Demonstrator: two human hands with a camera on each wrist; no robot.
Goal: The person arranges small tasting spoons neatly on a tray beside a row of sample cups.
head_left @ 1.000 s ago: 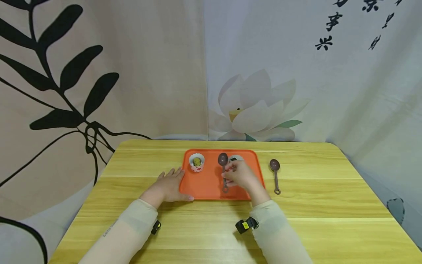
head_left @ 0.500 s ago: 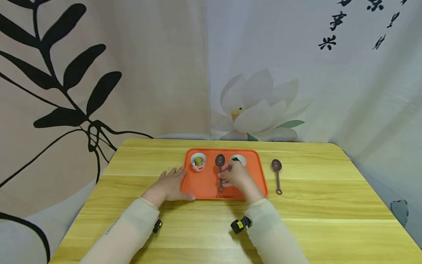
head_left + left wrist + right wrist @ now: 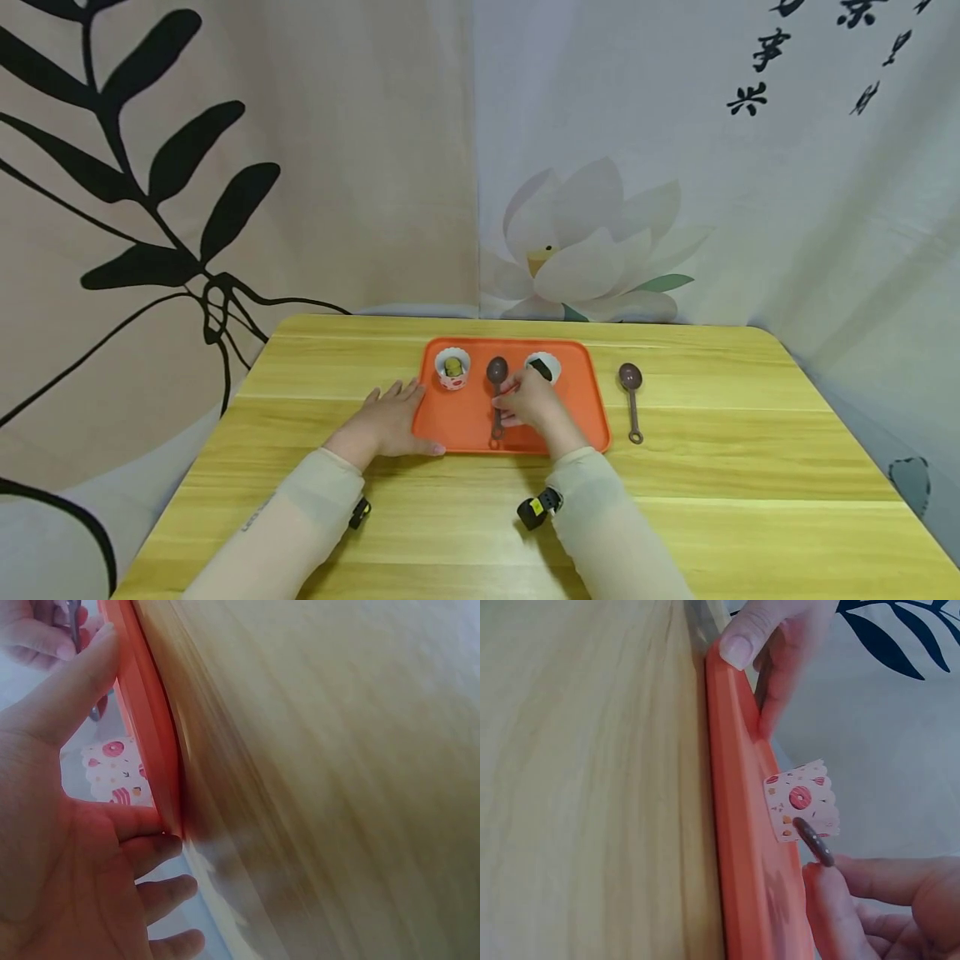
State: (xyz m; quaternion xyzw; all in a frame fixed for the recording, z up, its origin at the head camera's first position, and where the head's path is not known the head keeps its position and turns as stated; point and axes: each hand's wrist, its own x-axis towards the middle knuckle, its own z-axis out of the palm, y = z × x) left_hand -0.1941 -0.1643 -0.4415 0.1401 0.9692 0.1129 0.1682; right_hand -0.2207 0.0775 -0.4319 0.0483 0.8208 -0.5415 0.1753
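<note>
My right hand (image 3: 536, 402) pinches the handle of a brown spoon (image 3: 497, 369) over the orange tray (image 3: 461, 429), bowl pointing to the far side. In the right wrist view, the spoon's handle (image 3: 815, 841) sticks out between thumb and fingers. My left hand (image 3: 384, 423) rests at the tray's near left corner with fingers spread, thumb along the front edge and fingertips on the left side. On the tray's left stands a patterned paper cup (image 3: 453, 384) holding a yellowish-green piece. Beyond my right hand, a white paper cup (image 3: 554, 364) holds something black and white.
A second brown spoon (image 3: 631, 377) lies on the wooden table (image 3: 735, 467), right of the tray. Behind the table hangs a pale curtain (image 3: 375, 167) printed with leaves and a lotus.
My right hand and its spoon have shifted slightly left over the tray, so more of the white cup shows. My left hand keeps its place at the tray's corner.
</note>
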